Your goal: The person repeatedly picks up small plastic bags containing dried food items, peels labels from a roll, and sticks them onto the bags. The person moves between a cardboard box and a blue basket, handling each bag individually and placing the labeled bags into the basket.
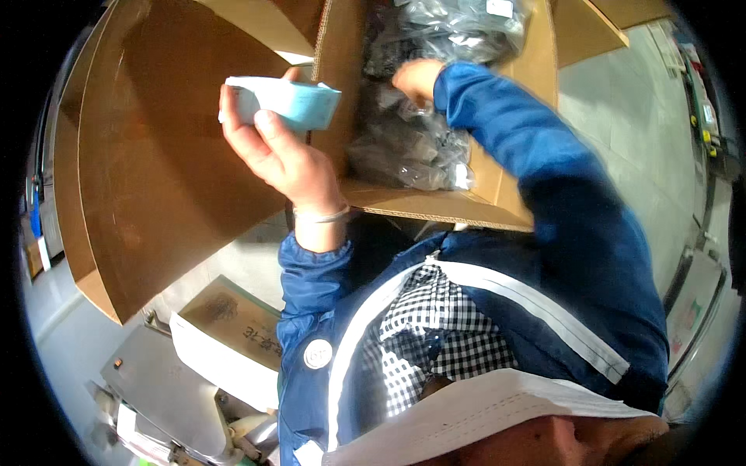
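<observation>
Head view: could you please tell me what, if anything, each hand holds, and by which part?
The left hand holds a light-blue object around its left part; whether the right hand holds anything cannot be told.

Left hand [291,167] grips a pale blue-and-white packet [291,103] between thumb and fingers, by the left edge of an open cardboard box [443,203]. Right hand [420,80] reaches inside, among clear plastic bags [416,147]; fingertips hard to make out. Large brown cardboard [171,155] at left. Blue jacket [311,283] sleeves, both arms.
</observation>
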A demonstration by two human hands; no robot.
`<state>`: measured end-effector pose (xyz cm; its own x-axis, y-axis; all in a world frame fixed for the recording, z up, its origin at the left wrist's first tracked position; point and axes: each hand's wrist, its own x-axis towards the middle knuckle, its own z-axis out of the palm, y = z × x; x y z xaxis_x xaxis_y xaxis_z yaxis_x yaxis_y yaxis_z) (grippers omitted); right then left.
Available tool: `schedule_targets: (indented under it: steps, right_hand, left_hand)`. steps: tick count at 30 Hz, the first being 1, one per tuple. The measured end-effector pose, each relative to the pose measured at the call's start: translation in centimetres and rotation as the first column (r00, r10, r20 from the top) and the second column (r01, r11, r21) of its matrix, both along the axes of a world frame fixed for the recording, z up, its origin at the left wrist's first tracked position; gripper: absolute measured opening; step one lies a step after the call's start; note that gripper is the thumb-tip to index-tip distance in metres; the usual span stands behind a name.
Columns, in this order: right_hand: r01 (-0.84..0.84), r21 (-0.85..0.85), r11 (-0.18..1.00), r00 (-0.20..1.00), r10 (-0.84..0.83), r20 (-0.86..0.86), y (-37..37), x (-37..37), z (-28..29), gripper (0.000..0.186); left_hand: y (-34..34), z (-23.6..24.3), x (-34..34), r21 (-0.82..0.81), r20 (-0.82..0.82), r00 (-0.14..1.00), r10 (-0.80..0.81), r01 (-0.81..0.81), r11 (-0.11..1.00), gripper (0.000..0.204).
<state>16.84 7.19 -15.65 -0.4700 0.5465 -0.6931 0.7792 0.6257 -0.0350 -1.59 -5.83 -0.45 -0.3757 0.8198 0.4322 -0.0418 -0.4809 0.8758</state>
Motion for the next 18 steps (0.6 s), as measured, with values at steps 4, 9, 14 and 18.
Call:
schedule_targets:
  steps: [4, 9, 14, 18]
  right_hand:
    - [0.049, 0.240, 0.969, 0.997, -0.031, -0.075, -4.6, 3.0, -11.7, 0.033]
    - [0.109, 0.186, 0.976, 0.982, -0.077, -0.173, -2.3, 2.8, -6.0, 0.019]
    - [0.139, 0.316, 0.939, 0.951, -0.038, -0.306, 2.0, 3.6, 5.7, 0.038]
    - [0.605, -0.144, 0.783, 0.498, -0.513, -0.699, 3.2, 8.5, 11.5, 0.038]
  left_hand:
    - [0.2, -0.7, 0.1, 0.093, -0.169, 0.985, 0.037, -0.021, 0.995, 0.046]
    - [0.3, -0.8, -0.2, 0.148, -0.173, 0.984, 0.032, -0.006, 0.989, 0.046]
    - [0.3, -0.5, -0.3, 0.148, -0.099, 0.994, 0.036, -0.021, 0.989, 0.046]
    - [0.3, -0.3, -0.4, 0.131, -0.121, 0.992, 0.024, -0.008, 0.991, 0.045]
